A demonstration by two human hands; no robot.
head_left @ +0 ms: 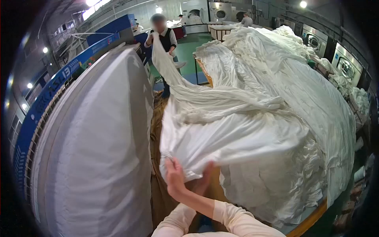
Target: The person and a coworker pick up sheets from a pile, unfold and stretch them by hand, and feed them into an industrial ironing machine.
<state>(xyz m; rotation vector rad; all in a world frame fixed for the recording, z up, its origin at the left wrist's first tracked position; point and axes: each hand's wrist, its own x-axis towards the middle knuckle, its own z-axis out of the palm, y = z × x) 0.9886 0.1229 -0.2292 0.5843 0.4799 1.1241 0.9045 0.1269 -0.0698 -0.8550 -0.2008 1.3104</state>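
My forearms cross in front of me. My right hand (175, 176), on the left side, pinches the near corner of a white sheet (244, 134). My left hand (203, 179) is behind the right wrist, close to the sheet's lower edge. It is smeared by motion, so its grip cannot be made out. The sheet stretches away from me in loose folds. At its far end, a person (170, 39) in a dark vest holds it up with a raised hand.
On the left runs a long machine (65, 75) with a blue side and a white cloth-covered surface (106, 138). To the right rises a large heap of white linen (276, 79) on a wood-edged cart (312, 221). Large washers (345, 67) and other people (246, 20) appear farther back.
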